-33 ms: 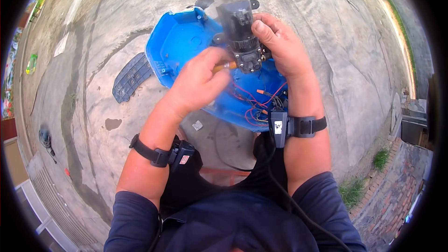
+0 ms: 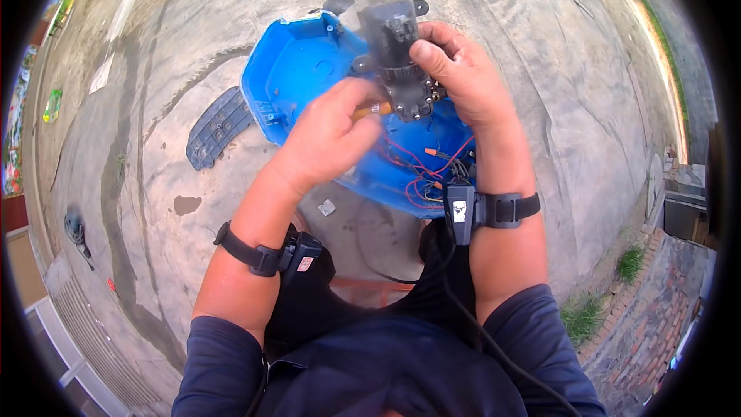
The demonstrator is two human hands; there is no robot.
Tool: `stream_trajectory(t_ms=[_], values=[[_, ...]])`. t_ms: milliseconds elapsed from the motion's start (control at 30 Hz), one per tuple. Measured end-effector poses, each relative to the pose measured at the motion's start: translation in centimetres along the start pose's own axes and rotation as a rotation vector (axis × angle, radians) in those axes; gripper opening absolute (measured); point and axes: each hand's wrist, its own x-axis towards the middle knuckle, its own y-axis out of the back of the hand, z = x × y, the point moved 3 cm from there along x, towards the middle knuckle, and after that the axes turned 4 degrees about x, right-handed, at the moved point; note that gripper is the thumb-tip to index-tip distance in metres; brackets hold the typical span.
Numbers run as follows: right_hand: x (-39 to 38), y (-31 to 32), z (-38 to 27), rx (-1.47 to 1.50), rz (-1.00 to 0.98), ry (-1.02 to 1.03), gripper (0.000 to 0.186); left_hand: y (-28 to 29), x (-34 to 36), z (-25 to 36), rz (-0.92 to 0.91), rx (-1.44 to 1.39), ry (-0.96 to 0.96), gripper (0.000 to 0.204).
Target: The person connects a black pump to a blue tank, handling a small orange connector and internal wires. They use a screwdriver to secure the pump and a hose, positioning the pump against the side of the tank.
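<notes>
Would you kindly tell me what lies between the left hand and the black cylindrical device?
In the head view, a short orange rod-like piece lies between the left hand and the black cylindrical device's lower end; its kind is unclear.

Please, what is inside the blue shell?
The blue shell holds red wires and orange caps at lower right. The left hand, right hand and black device hide parts; what lies behind them is unseen.

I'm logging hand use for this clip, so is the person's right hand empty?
No, the right hand holds the black cylindrical device at its side, thumb pressed along it.
</notes>
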Motion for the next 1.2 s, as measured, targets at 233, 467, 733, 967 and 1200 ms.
stream_trajectory(t_ms=[233,467,733,967,1200], values=[[0.1,-0.8,-0.8,-0.091,0.052,-0.043,0.076,0.3,0.2,-0.3,-0.008,0.111,-0.006,0.027],[0.3,-1.0,-0.8,-0.083,0.049,-0.012,0.071,-0.7,0.5,0.6,0.001,0.301,-0.075,0.018],[0.7,-0.5,-0.4,-0.126,0.084,0.049,0.059,-0.5,0.8,0.3,-0.022,0.288,-0.075,0.022],[0.7,-0.4,-0.6,-0.135,0.099,0.052,0.061,-0.2,1.2,-0.6,-0.118,-0.039,0.017,0.031],[1.1,0.4,0.1,-0.109,0.105,0.041,0.066,0.0,1.5,-0.9,-0.193,-0.315,0.118,0.032]])
